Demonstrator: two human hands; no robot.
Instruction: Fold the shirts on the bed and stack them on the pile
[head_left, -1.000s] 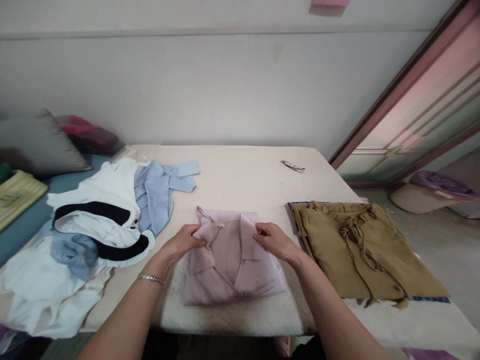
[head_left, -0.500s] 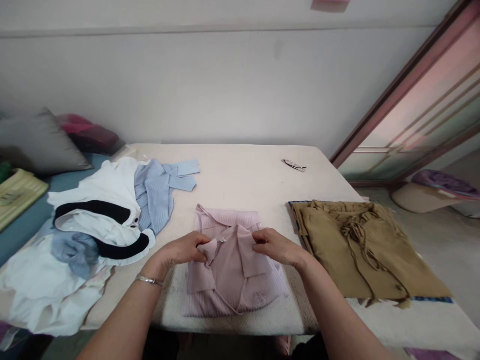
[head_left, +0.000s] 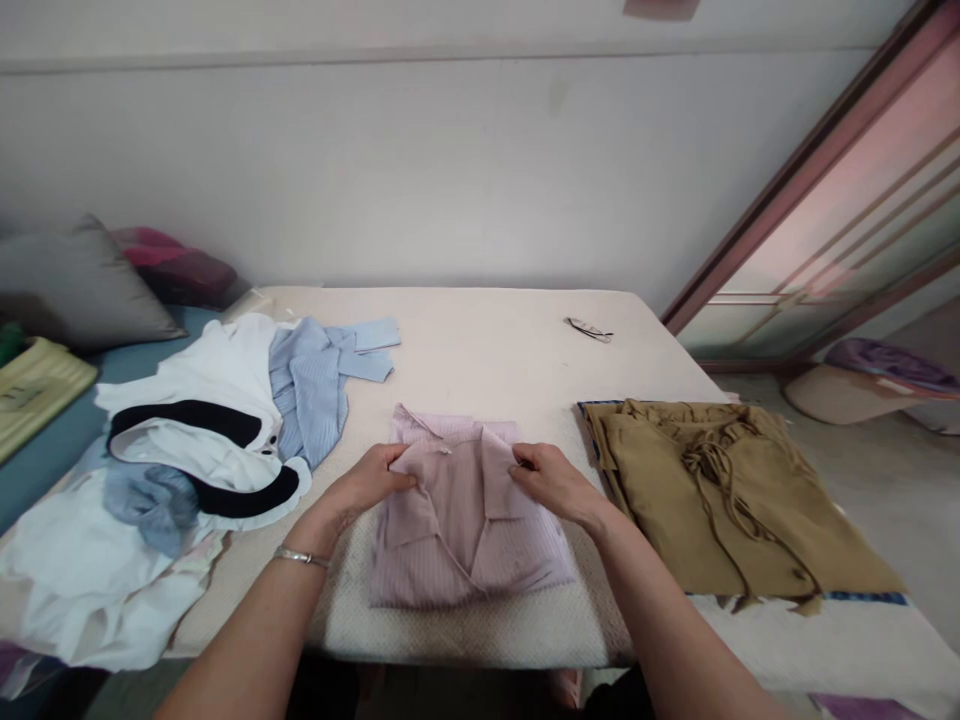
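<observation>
A pink ribbed shirt [head_left: 469, 560] lies folded into a compact shape near the front edge of the table, its collar spread at the top. My left hand [head_left: 373, 478] pinches the left side of the collar between thumb and fingers. On the opposite side, my right hand [head_left: 551, 482] grips the right collar flap. A bracelet circles my left wrist. Small white details, perhaps a label, show inside the neck. The fingertips are partly hidden behind the cloth.
To the right lies a folded olive-brown garment [head_left: 675, 500] with drawstrings, on something blue. A heap of white clothes [head_left: 217, 370] and a light blue striped garment [head_left: 311, 380] cover the left. Glasses [head_left: 589, 329] rest at the back. A grey cushion [head_left: 82, 285] sits far left.
Both hands have drawn the collar outward, so the left flap now lies flatter and wider. The shirt's lower edge has shifted slightly away from the table's front edge.
</observation>
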